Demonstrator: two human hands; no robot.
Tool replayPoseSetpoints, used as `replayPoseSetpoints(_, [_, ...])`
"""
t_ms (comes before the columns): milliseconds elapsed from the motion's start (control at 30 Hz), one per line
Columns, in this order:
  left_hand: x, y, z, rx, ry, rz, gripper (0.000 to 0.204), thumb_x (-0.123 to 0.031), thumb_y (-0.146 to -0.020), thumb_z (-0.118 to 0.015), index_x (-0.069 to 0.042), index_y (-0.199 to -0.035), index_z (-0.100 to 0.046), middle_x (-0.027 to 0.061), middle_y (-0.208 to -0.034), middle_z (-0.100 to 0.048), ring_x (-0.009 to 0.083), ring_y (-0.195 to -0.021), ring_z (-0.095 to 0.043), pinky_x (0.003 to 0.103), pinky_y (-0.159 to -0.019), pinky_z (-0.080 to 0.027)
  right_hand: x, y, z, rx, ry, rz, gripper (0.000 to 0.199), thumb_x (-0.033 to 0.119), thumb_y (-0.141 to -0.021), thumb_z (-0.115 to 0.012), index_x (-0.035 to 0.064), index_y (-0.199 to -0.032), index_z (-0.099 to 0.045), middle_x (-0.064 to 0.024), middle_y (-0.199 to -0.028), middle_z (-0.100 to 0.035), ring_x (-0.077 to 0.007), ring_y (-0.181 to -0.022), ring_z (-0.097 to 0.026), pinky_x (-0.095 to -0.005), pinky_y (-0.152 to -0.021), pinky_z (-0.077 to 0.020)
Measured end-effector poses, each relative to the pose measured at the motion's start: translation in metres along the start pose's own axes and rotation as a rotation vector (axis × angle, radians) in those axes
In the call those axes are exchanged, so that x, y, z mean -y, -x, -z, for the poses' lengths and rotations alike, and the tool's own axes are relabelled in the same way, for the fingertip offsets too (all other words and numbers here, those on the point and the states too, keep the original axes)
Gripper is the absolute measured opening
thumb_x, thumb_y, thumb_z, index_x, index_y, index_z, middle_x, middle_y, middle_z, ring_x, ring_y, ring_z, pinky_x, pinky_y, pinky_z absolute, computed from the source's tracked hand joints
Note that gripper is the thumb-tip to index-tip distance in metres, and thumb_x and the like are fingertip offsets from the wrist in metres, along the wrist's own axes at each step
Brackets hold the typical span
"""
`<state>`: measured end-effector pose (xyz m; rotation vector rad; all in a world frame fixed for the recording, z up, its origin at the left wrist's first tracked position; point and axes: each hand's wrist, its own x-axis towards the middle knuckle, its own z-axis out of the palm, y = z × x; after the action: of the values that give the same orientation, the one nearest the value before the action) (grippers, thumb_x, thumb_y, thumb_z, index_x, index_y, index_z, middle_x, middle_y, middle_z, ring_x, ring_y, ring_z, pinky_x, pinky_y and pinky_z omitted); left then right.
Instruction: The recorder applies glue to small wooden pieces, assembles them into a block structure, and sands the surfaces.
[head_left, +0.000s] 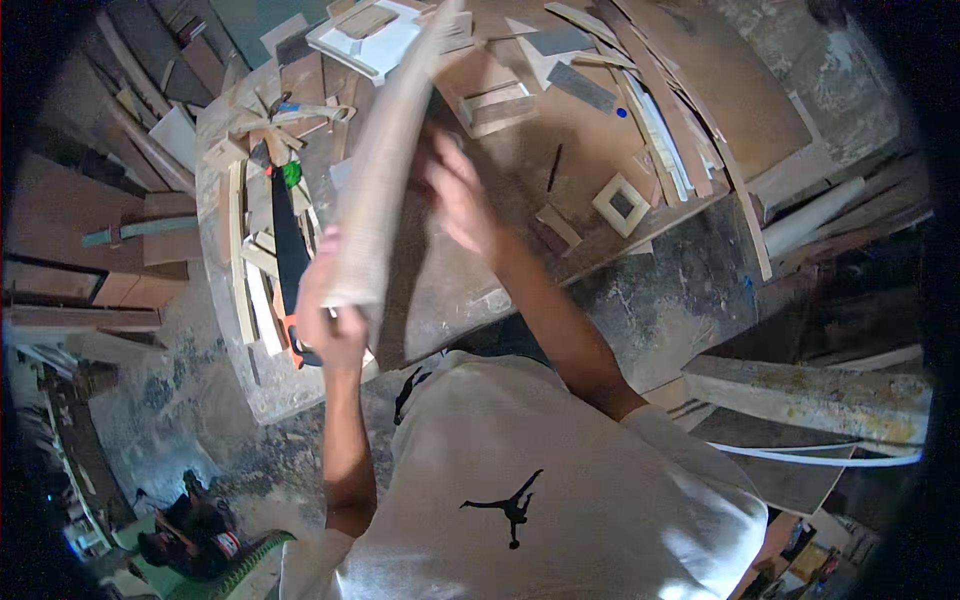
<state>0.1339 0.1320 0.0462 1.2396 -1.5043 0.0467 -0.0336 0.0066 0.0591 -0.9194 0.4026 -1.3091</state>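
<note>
The left hand (330,320) has a tight grip on the low end of a long wood board (385,165). The right hand (462,200), at three o'clock of the board, is loose and flat. A saw (290,250) lies on the worktop (450,290).

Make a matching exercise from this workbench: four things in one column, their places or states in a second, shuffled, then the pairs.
Things:
1. plank
2. handsaw
3. square frame
4. right hand

Places or states:
A. flat on the bench, right side
B. held at its lower end by the left hand
C. open, beside the plank
D. lying on the bench's left part among wood strips

Pairs: 1-B, 2-D, 3-A, 4-C
</note>
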Motion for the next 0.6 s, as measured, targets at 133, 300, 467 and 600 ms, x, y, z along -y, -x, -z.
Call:
replayPoseSetpoints(133, [-0.007,0.024,0.045,-0.346,0.027,0.507,0.024,-0.011,-0.102,-0.061,0.008,-0.116,-0.063,0.0138,-0.106,-0.069,0.0162,-0.092,-0.065,0.032,-0.078,-0.055,-0.048,0.025,0.034,-0.001,0.195,-0.27,0.03,0.021,-0.104,-0.056,-0.0056,-0.114,-0.066,-0.0124,-0.107,-0.071,-0.0195,-0.099,-0.069,-0.034,-0.091,-0.0549])
replayPoseSetpoints(300, [-0.011,0.058,0.113,-0.403,-0.166,0.708,0.03,-0.025,-0.1,-0.065,0.003,-0.11,-0.066,0.0062,-0.098,-0.067,0.0115,-0.085,-0.057,0.028,-0.077,-0.046,-0.089,0.09,0.139,-0.239,0.688,-0.287,0.03,0.022,-0.103,-0.058,-0.0029,-0.116,-0.067,-0.0156,-0.111,-0.071,-0.0237,-0.105,-0.069,-0.0354,-0.095,-0.0533])
replayPoseSetpoints(467, [0.005,0.087,0.166,-0.352,0.016,0.918,0.029,-0.029,-0.097,-0.07,-0.001,-0.103,-0.067,-0.0005,-0.088,-0.064,0.0086,-0.076,-0.054,0.024,-0.07,-0.042,-0.062,0.138,0.224,-0.272,1.672,0.089,0.071,0.032,-0.087,-0.076,0.0049,-0.146,-0.048,-0.0235,-0.15,-0.044,-0.0367,-0.142,-0.039,-0.0479,-0.117,-0.0292])
replayPoseSetpoints(600, [0.02,0.081,0.151,-0.365,0.149,0.973,0.025,-0.024,-0.096,-0.07,-0.002,-0.106,-0.064,-0.0005,-0.085,-0.063,0.0083,-0.074,-0.056,0.025,-0.067,-0.043,-0.035,0.137,0.257,-0.349,1.817,0.0,0.086,0.034,-0.08,-0.081,0.008,-0.151,-0.04,-0.021,-0.157,-0.034,-0.0392,-0.146,-0.029,-0.0495,-0.12,-0.0226])
